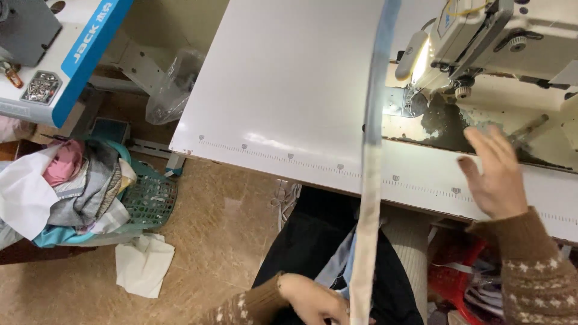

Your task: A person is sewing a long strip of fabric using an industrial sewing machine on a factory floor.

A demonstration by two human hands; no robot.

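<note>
A long pale blue-and-white fabric strip (371,162) runs from the top of the view down across the white sewing table (283,90) into my lap. My left hand (313,299) is low in my lap, fingers closed on the strip's lower end. Over the table's front edge on the right, my right hand (497,174) hovers with fingers apart and holds nothing. It is just in front of the worn, dark patch of the sewing machine bed. The white sewing machine (475,36) stands at the top right with its lamp lit.
A teal plastic basket (150,198) heaped with cloth pieces stands on the tan floor at left. A white rag (143,265) lies beside it. A red crate (457,277) sits under the table at right. Another machine table (72,48) is at top left.
</note>
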